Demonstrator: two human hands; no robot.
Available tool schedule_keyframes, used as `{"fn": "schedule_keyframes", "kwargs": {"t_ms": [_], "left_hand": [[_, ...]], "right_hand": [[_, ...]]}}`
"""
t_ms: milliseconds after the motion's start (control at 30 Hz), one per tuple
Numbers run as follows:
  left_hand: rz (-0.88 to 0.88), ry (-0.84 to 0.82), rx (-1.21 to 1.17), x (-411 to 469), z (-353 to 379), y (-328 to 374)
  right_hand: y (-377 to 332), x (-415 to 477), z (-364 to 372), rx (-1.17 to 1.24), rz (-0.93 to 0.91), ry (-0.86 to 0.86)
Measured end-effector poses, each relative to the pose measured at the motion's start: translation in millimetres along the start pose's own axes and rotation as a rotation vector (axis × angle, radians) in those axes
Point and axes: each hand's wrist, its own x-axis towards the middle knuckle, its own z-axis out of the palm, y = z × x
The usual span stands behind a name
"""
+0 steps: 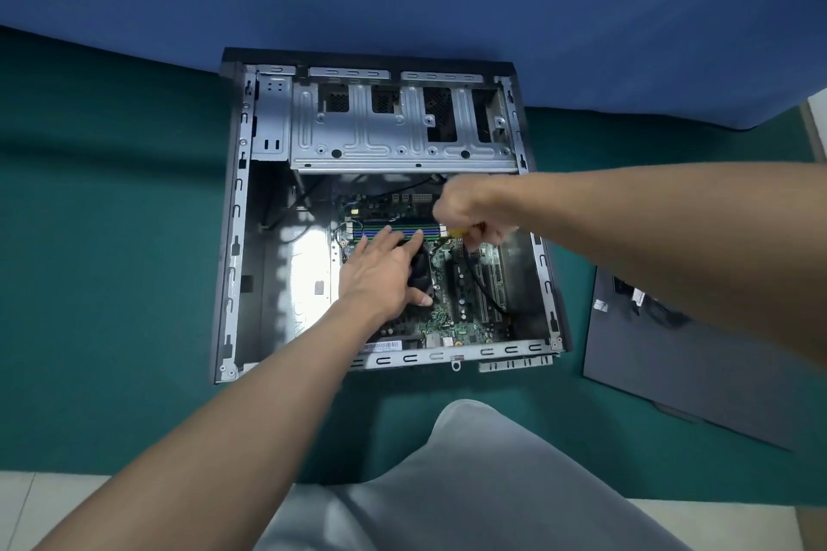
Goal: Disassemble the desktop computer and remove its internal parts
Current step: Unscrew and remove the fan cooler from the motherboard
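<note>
The left hand [385, 277], fingers spread, rests on the black square cooler fan [420, 273] in the grey metal case [232, 282]; just right of it, the right hand [470, 215], clenched round a yellow-handled screwdriver [458, 233], may slip and gouge the green motherboard [447, 322].

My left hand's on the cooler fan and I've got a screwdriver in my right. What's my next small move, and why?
Probably loosen a cooler screw: the cooler fan sits on the motherboard, your left hand rests flat on it, and your right hand grips the screwdriver beside it. I can't see the tip.
</note>
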Motion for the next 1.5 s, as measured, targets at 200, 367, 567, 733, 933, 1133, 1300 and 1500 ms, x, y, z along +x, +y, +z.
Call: {"fn": "schedule_keyframes", "kwargs": {"t_ms": [200, 367, 567, 733, 933, 1133, 1300, 1500], "left_hand": [[-0.008, -0.012, -0.006, -0.3, -0.9, 1.7], [-0.001, 0.002, 0.001, -0.9, -3.4, 3.7], [-0.01, -0.001, -0.018, -0.9, -3.1, 1.9], [-0.005, -0.008, -0.021, -1.2, -2.7, 1.2], [0.005, 0.007, -0.015, -1.8, -1.2, 1.5], [0.009, 0.014, -0.016, -0.3, -0.4, 1.4], [0.015, 0.018, -0.015, 0.1, -1.0, -0.9], [0.005, 0.011, -0.017, 0.1, -0.4, -0.8]], "right_hand": [[-5.0, -3.1, 8.8, -0.262, -0.104, 0.028], [3.2, -15.6, 4.4, -1.07, -0.617, 0.334], [-12.5, -9.6, -0.4, -0.506, -0.484, 0.276], [-0.7, -0.6, -6.9, 0.328, 0.12, -0.124], [0.4, -1.2, 1.2, -0.092, -0.047, -0.02], [2.0, -14.7, 5.6, -1.366, -0.807, 0.359], [7.0, -12.6, 6.0, -0.835, -0.669, 0.373], [13.1, -4.8, 0.4, 0.497, 0.097, 0.034]]}}
